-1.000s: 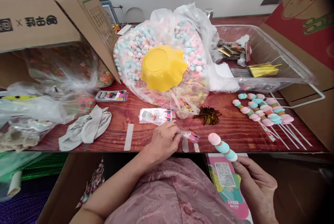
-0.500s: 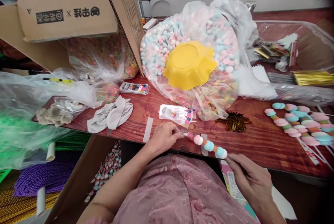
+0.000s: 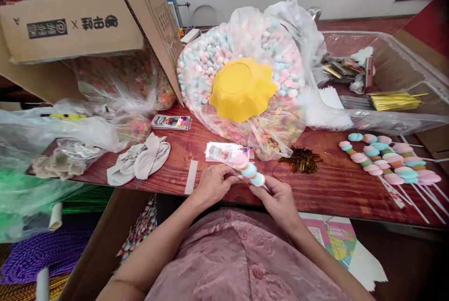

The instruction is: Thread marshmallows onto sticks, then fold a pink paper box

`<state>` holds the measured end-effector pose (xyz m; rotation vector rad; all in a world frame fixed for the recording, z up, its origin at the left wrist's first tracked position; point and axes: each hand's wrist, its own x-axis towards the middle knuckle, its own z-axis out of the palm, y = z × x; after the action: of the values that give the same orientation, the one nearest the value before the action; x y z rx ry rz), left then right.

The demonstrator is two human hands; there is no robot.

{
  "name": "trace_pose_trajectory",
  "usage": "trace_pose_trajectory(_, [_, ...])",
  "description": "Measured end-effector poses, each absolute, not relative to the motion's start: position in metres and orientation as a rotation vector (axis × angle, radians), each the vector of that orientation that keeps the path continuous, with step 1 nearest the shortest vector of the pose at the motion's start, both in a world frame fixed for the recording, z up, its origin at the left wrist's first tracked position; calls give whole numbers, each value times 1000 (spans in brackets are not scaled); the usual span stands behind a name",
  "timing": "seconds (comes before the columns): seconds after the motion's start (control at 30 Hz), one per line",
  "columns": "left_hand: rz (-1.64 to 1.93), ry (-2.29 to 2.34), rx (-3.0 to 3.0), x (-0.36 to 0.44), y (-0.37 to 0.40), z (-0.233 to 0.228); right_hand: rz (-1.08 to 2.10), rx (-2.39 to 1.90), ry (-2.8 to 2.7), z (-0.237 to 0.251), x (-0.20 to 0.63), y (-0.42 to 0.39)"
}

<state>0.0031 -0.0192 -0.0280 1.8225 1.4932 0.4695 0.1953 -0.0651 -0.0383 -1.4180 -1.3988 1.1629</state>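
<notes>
A marshmallow skewer (image 3: 250, 171) with pink, blue and white pieces stands tilted between my hands, over the table's front edge. My right hand (image 3: 277, 200) is closed round its lower end, thumb and fingers pressed together. Close beside it, my left hand (image 3: 215, 184) has thumb and fingertips pinched together; what lies in that pinch is too small to make out. Just behind the skewer is a stack of printed clear bags (image 3: 220, 152), partly covered by the candy. A bundle of gold twist ties (image 3: 302, 159) lies to the right of the bags.
Finished-looking skewers (image 3: 396, 163) lie at the right. Behind are a big bag of marshmallows (image 3: 206, 50), a yellow bowl (image 3: 242, 90) upside down on it, and a clear plastic bin (image 3: 386, 121). At left stand a cardboard box (image 3: 87, 25) and grey cloth gloves (image 3: 140, 160).
My right hand has moved left and up, bringing the skewer from a slant across the table edge to a more upright tilt near my left hand. The view has shifted slightly right.
</notes>
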Motion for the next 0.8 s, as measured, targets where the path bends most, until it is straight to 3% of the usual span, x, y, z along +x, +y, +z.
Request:
trace_pose_trajectory(0.2, [538, 1480, 1838, -3, -24, -34, 985, -1439, -1800, -47, 186, -32])
trace_pose_trajectory(0.43, [658, 1486, 1924, -10, -34, -38, 1528, -1215, -1685, -44, 207, -15])
trace_pose_trajectory(0.8, [833, 1442, 1770, -3, -35, -43, 1426, -1292, -1544, -41, 215, -27])
